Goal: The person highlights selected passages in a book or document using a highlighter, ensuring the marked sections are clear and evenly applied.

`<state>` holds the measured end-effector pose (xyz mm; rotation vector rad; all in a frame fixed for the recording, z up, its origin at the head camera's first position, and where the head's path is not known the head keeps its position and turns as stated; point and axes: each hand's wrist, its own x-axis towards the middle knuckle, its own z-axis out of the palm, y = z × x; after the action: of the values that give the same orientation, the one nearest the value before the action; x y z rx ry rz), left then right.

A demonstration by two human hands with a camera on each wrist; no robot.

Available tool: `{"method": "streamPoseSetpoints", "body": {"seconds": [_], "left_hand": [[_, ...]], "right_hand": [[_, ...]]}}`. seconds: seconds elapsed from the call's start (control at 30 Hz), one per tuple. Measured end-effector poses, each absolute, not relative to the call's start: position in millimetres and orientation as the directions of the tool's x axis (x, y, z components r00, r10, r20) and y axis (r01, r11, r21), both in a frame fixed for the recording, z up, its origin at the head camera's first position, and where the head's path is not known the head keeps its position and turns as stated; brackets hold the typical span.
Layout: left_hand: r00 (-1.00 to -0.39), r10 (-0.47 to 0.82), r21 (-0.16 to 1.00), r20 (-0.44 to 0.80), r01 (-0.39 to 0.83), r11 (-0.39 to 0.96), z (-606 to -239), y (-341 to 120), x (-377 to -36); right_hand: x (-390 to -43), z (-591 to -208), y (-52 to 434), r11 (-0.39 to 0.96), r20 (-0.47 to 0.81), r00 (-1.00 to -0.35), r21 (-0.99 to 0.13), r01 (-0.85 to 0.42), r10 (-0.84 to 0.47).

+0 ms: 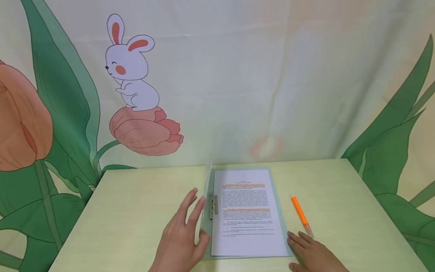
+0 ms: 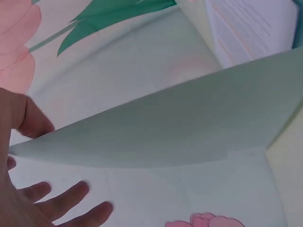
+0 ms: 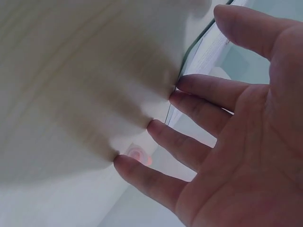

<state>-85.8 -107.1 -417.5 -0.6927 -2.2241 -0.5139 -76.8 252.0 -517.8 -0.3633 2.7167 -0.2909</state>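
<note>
A pale green folder lies on the table with a printed page in it, some lines marked orange. A metal clip sits at its left spine. Its translucent cover stands nearly upright. My left hand touches that cover with straight, spread fingers; in the left wrist view the cover runs between thumb and fingers. My right hand rests flat with fingertips on the table at the folder's lower right corner. An orange highlighter lies just beyond it.
A cloth backdrop with a rabbit, tulips and green leaves hangs right behind the table's far edge. The table's left and right edges drop off near the frame sides.
</note>
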Motion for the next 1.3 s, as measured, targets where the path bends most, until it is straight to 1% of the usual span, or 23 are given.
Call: {"method": "streamPoseSetpoints", "body": {"seconds": [0.13, 0.2, 0.27, 0.43, 0.47, 0.57, 0.63, 0.73, 0.8, 0.93, 1.0, 1.07, 1.13, 1.17, 1.23, 1.3], "left_hand": [[-0.528, 0.242, 0.140, 0.814, 0.582, 0.801, -423.3, -122.4, -87.6], [-0.514, 0.208, 0.134, 0.832, 0.550, 0.825, -427.1, -130.3, -87.2], [-0.485, 0.181, 0.125, 0.855, 0.533, 0.837, -430.9, -138.6, -87.1], [-0.377, 0.137, 0.092, 0.916, 0.532, 0.842, -436.5, -160.1, -86.6], [-0.365, 0.128, 0.091, 0.922, 0.525, 0.846, -437.3, -164.2, -85.8], [-0.360, 0.089, 0.101, 0.929, 0.476, 0.874, -440.9, -176.2, -83.0], [-0.377, 0.062, 0.109, 0.924, 0.416, 0.903, -445.0, -184.3, -80.9], [-0.438, 0.033, 0.113, 0.898, 0.302, 0.947, -452.6, -197.2, -77.0], [-0.506, 0.016, 0.115, 0.862, 0.227, 0.967, -457.0, -205.7, -73.4], [-0.715, -0.035, 0.141, 0.699, 0.089, 0.986, -462.1, -221.2, -65.6], [-0.830, -0.055, 0.136, 0.556, 0.026, 0.990, -463.5, -226.7, -63.0], [-0.914, -0.054, 0.119, 0.401, -0.007, 0.993, -466.0, -229.2, -63.1], [-0.963, -0.028, 0.113, 0.267, 0.002, 0.994, -469.3, -227.9, -65.3], [-0.979, -0.010, 0.110, 0.206, 0.013, 0.994, -472.0, -226.4, -67.0], [-0.990, 0.030, 0.117, 0.140, 0.047, 0.992, -479.3, -222.3, -71.2], [-0.992, 0.067, 0.134, 0.103, 0.080, 0.988, -486.2, -217.7, -73.9]], "right_hand": [[-73.7, -517.6, 253.5, 0.930, -0.287, -0.900, -0.265, -0.253, -0.327], [-73.0, -517.1, 253.6, 0.928, -0.281, -0.900, -0.265, -0.260, -0.332], [-72.4, -516.6, 253.9, 0.929, -0.283, -0.900, -0.262, -0.260, -0.332], [-70.8, -515.2, 253.4, 0.924, -0.273, -0.896, -0.257, -0.282, -0.350], [-70.5, -514.6, 253.2, 0.923, -0.273, -0.895, -0.258, -0.285, -0.353], [-70.1, -512.2, 251.9, 0.929, -0.289, -0.896, -0.259, -0.266, -0.337], [-69.8, -510.3, 250.7, 0.934, -0.304, -0.897, -0.258, -0.246, -0.320], [-69.3, -507.9, 249.4, 0.940, -0.315, -0.900, -0.256, -0.224, -0.301], [-68.8, -507.3, 248.8, 0.941, -0.313, -0.902, -0.257, -0.221, -0.297], [-69.0, -507.4, 248.3, 0.939, -0.300, -0.904, -0.254, -0.231, -0.303], [-69.3, -507.7, 247.9, 0.939, -0.299, -0.904, -0.252, -0.235, -0.307], [-69.7, -507.7, 247.1, 0.940, -0.304, -0.903, -0.250, -0.232, -0.303], [-70.5, -507.4, 246.1, 0.945, -0.314, -0.903, -0.242, -0.222, -0.293], [-70.8, -507.2, 245.2, 0.949, -0.322, -0.903, -0.232, -0.215, -0.283], [-70.8, -506.7, 243.2, 0.956, -0.336, -0.905, -0.217, -0.196, -0.261], [-70.7, -506.4, 241.5, 0.962, -0.346, -0.905, -0.201, -0.186, -0.247]]}}
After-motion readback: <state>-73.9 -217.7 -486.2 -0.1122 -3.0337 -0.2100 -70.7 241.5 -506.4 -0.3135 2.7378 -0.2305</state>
